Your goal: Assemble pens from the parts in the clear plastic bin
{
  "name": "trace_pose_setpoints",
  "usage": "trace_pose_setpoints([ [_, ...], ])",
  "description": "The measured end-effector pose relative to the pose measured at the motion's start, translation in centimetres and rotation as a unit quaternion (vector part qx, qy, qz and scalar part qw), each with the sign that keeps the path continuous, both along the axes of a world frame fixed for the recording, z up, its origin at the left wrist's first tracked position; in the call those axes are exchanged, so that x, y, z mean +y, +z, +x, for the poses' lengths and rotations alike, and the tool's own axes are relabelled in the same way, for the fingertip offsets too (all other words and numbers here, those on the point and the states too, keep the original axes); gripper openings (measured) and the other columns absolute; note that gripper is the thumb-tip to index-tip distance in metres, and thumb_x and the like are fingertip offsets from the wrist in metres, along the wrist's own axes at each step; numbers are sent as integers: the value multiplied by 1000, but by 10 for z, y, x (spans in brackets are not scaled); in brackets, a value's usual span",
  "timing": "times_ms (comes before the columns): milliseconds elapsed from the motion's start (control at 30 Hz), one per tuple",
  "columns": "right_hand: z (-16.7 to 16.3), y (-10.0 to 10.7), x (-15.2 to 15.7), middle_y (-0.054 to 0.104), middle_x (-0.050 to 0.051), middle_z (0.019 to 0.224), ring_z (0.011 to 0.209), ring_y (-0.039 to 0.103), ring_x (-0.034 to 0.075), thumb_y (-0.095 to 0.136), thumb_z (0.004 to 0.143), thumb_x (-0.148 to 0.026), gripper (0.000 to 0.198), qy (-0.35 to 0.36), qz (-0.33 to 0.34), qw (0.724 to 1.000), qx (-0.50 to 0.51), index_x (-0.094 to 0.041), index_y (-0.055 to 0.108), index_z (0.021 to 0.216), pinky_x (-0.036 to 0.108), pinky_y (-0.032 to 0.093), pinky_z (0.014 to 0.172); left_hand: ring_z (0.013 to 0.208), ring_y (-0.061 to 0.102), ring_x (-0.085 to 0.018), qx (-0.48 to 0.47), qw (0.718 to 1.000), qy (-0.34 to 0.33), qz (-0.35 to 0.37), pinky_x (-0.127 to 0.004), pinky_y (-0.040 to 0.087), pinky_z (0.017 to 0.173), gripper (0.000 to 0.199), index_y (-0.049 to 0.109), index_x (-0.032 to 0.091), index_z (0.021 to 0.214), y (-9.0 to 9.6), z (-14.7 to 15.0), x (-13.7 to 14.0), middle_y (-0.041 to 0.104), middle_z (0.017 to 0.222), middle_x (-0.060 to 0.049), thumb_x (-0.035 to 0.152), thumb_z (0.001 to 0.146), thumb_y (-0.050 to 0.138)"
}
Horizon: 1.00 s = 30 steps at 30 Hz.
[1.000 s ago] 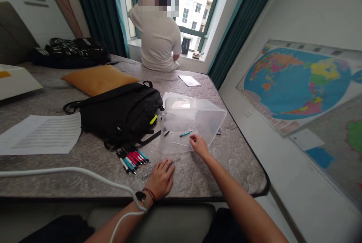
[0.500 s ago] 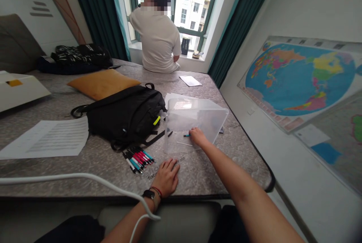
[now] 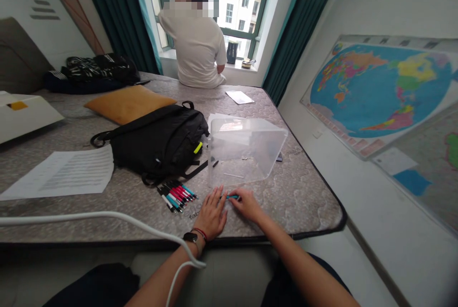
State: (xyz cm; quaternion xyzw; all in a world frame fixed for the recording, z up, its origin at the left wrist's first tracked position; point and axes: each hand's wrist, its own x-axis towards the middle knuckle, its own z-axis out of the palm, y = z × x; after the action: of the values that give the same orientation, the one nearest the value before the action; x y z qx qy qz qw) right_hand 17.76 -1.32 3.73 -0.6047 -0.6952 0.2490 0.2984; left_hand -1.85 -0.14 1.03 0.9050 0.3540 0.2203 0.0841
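My right hand (image 3: 246, 205) is pinched on a blue pen (image 3: 233, 197), held low over the mattress in front of the clear plastic box (image 3: 270, 154). The pen's left end reaches my left hand (image 3: 212, 214); whether they touch I cannot tell. That left hand lies flat on the mattress, fingers stretched out, holding nothing. Just to its left is a row of pens (image 3: 177, 195) in white, blue, red and black. The box rests on its side, its opening toward me, with a thin white stick (image 3: 234, 175) and a short dark piece (image 3: 215, 163) inside.
A black backpack (image 3: 161, 145) lies behind the pens, with a mustard cushion (image 3: 130, 103) beyond it. Printed sheets (image 3: 71, 173) lie at left. A white cable (image 3: 107, 215) crosses the front left. A person (image 3: 195, 45) sits at the window, facing away.
My right hand has drawn the blue pen out of the clear box, toward me, and brought it beside my left hand. My left hand stays flat in nearly the same place.
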Motion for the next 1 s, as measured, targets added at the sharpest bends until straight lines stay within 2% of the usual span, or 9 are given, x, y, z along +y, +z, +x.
trace_pose_setpoints([
  [67,-7,0,-6,74,4,91,80,67,17,66,86,-25,14,26,-27,999,36,-21,73,97,27,50,75,145,29,-31,-1,1000,-1,-7,-50,32,113,61,35,17,150,-3,-1,1,38,155,-13,26,92,47],
  [133,-6,4,-2,75,4,90,79,68,18,69,84,-29,14,38,-35,998,20,-21,73,94,28,50,75,140,37,-30,-4,1000,4,-15,-50,34,112,49,48,20,141,-3,-1,2,50,146,-12,27,93,46],
  [267,14,23,29,73,7,94,89,66,20,60,91,-34,20,-78,3,993,-94,-18,70,99,30,48,84,134,44,-28,-15,1000,12,-20,-49,37,108,30,63,23,117,4,0,1,56,137,-10,22,95,42],
  [367,31,33,62,68,11,112,105,62,22,62,88,-25,25,-96,-56,971,-209,-17,67,111,30,45,92,133,45,-28,-11,1000,15,-24,-49,37,108,26,64,21,109,10,2,-1,57,136,-10,21,94,43],
  [467,33,32,87,65,13,120,107,62,24,64,84,-18,31,-65,-116,957,-257,-18,66,115,30,44,91,133,44,-29,-8,999,19,-26,-49,36,109,25,63,21,111,12,3,-2,56,137,-10,23,93,46],
  [600,23,21,103,68,13,112,101,64,24,56,84,-9,27,-66,-132,953,-264,-18,69,106,29,45,85,132,45,-29,-11,1000,11,-18,-50,37,108,31,63,22,118,10,3,-1,56,137,-11,24,92,48],
  [733,27,19,107,70,12,108,100,63,23,52,89,-14,25,-95,-120,951,-268,-18,68,107,27,44,83,132,45,-28,-1,1000,1,-21,-49,37,108,33,63,24,121,9,2,0,57,137,-9,22,92,48],
  [867,46,30,115,65,17,118,108,60,25,42,95,-16,33,-137,-92,946,-279,-14,63,121,31,43,89,132,45,-29,-1,1000,2,-23,-49,37,108,35,62,24,124,9,2,0,57,137,-9,22,91,48],
  [1000,44,38,131,63,13,122,113,58,23,47,93,-15,32,-86,-70,952,-285,-18,64,120,29,42,94,132,45,-29,-5,1000,-2,-19,-49,37,107,37,60,25,127,7,1,1,56,137,-9,22,92,48],
])
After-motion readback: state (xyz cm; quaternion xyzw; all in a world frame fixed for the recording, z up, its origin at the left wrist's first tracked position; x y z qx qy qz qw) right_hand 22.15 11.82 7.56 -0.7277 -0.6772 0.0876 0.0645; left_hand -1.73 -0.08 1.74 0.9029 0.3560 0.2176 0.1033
